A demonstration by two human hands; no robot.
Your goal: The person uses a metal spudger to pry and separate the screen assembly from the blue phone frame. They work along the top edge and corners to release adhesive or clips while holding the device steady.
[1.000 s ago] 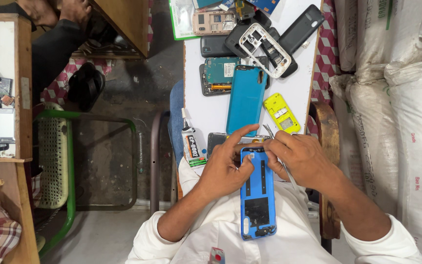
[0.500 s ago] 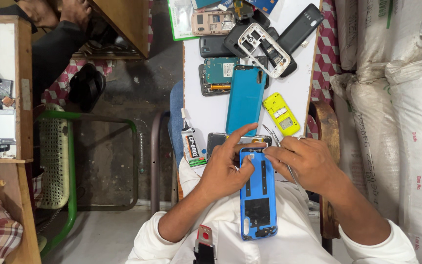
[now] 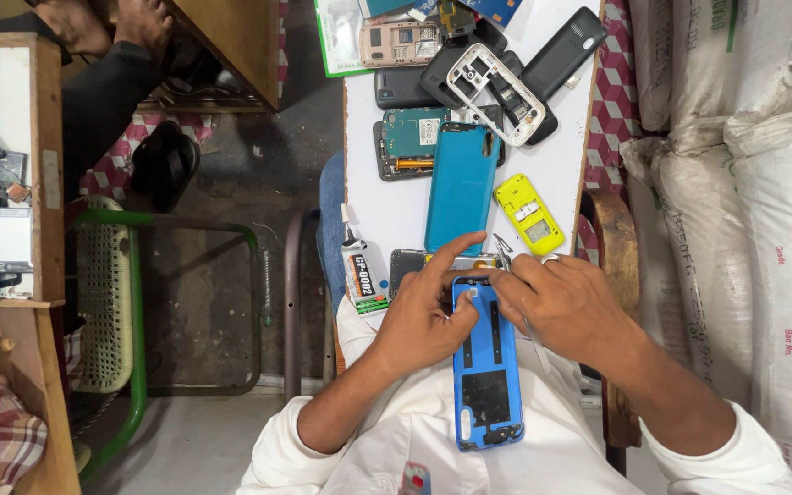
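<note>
Phone [image 3: 488,367], bright blue with its back cover off and the dark inner plates showing, lies lengthwise on the person's lap, its top end toward the white table [image 3: 561,156] at twelve o'clock; that seems to keep it close under the eyes and steady for fine work. The left hand [image 3: 423,312] lies across the phone's upper left edge, thumb pressed on the frame and forefinger stretched toward one o'clock, apparently bracing it. The right hand [image 3: 566,307] comes in from three o'clock, its fingertips pressed together near the top edge and pinching thin metal tweezers [image 3: 506,252], whose tips point up toward twelve; what the tips touch is hidden.

Large white sacks [image 3: 744,229] are stacked along the three o'clock side. At nine o'clock stands a green metal chair [image 3: 135,302] on a grey floor, with a wooden shelf [image 3: 48,174] of phone parts beyond it.

On the table, a teal back cover [image 3: 460,188] lies at twelve o'clock from the hands, a small yellow phone [image 3: 529,214] just right of it, a glue tube [image 3: 359,270] at ten o'clock, and dark phone shells farther up.
</note>
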